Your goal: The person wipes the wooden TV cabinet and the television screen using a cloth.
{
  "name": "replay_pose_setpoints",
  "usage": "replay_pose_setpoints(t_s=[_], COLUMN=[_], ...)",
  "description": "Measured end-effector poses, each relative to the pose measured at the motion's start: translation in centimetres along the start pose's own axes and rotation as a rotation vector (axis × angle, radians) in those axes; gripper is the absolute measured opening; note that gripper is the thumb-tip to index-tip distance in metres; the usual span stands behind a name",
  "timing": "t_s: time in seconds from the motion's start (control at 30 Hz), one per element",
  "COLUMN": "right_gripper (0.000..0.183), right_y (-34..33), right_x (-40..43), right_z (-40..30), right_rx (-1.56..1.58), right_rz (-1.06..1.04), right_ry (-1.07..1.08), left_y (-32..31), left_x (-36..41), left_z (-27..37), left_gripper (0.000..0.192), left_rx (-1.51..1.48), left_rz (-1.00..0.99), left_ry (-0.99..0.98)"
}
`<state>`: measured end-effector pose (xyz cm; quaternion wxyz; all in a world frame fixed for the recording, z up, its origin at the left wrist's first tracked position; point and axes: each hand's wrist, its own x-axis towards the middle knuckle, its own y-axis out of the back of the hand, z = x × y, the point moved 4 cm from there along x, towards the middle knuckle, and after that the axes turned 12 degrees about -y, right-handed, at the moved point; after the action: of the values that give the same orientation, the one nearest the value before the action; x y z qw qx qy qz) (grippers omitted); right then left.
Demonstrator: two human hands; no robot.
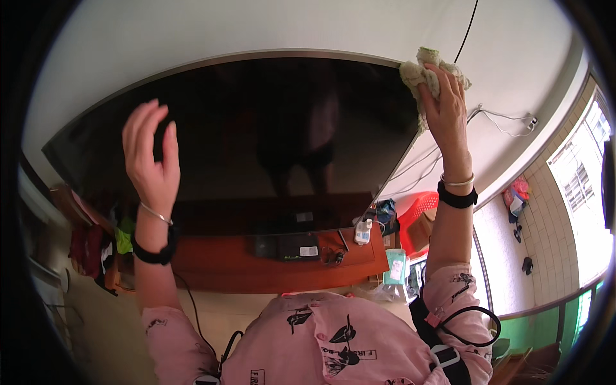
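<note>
A large flat-screen television with a dark, reflective screen stands before me against the wall. At its upper right corner my right hand grips a crumpled, pale greenish cloth, which lies over the corner and the right edge. My left hand is raised in front of the left part of the screen, fingers apart and holding nothing. Whether its fingertips touch the screen I cannot tell. Dim reflections of a standing person and the cabinet show in the glass.
Below the television is a reddish-brown wooden cabinet bearing a black box, eyeglasses and a white power adapter. Cables hang at the right wall. A red plastic chair holds a cardboard box. A turquoise box stands nearby.
</note>
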<state>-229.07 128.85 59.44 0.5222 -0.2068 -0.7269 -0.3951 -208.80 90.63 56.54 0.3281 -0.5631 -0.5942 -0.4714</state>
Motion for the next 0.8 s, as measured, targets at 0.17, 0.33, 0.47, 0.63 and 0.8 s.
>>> replay_pose_setpoints(t_s=[0.17, 0.33, 0.47, 0.63, 0.8], right_gripper=[0.034, 0.039, 0.042, 0.05, 0.057], right_y=[-0.9, -3.3, -4.0, -3.6, -3.2], right_x=[0.6, 0.7, 0.2, -0.5, -1.8], right_z=[-3.7, -10.5, -11.8, -6.6, -0.3], right_rx=[-0.021, 0.032, 0.051, -0.011, -0.11], right_rz=[-0.018, -0.047, -0.017, 0.003, 0.085], right_ry=[0.034, 0.267, 0.272, 0.133, 0.024], left_y=[-2.3, -5.9, -7.1, -7.1, -7.3], left_x=[3.5, 3.2, 2.7, 2.0, 2.1], left_z=[-4.7, -6.5, -6.3, -7.1, -7.0], left_gripper=[0.024, 0.027, 0.027, 0.027, 0.029], left_rx=[-0.018, -0.093, -0.067, -0.069, -0.037], left_rz=[-0.024, -0.232, -0.201, -0.212, -0.194], left_ry=[-0.054, -0.04, -0.049, -0.056, -0.112])
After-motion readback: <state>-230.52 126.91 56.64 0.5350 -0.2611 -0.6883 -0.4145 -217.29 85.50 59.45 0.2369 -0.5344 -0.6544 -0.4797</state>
